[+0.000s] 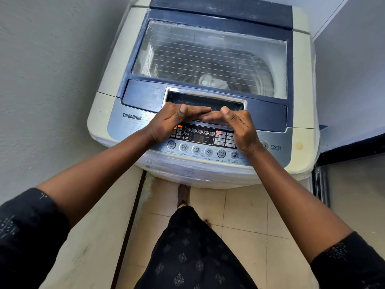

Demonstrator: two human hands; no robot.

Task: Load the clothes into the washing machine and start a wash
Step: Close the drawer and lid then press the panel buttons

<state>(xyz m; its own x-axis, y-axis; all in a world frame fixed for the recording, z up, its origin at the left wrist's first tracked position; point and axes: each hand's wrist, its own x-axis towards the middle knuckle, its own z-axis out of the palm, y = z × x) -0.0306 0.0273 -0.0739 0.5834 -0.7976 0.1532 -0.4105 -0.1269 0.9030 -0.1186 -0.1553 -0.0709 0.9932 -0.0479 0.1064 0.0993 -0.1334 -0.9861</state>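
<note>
A cream and blue top-loading washing machine [108,94] stands in front of me with its glass lid [208,55] down. Something dark shows through the glass inside the drum; I cannot tell whether it is clothes. My left hand [173,122] and my right hand [239,128] meet at the front lip of the lid handle recess [205,101], fingers laid along the lip towards each other and thumbs on top. Both wrists hang over the control panel [200,138], whose display looks dim. The power button [264,145] sits just right of my right wrist.
A plain wall runs close along the machine's left side. A dark door frame [320,184] and a grey panel stand at the right. Beige floor tiles [245,215] lie below, with my bare foot [183,195] at the machine's base and a low cream ledge [93,236] on the left.
</note>
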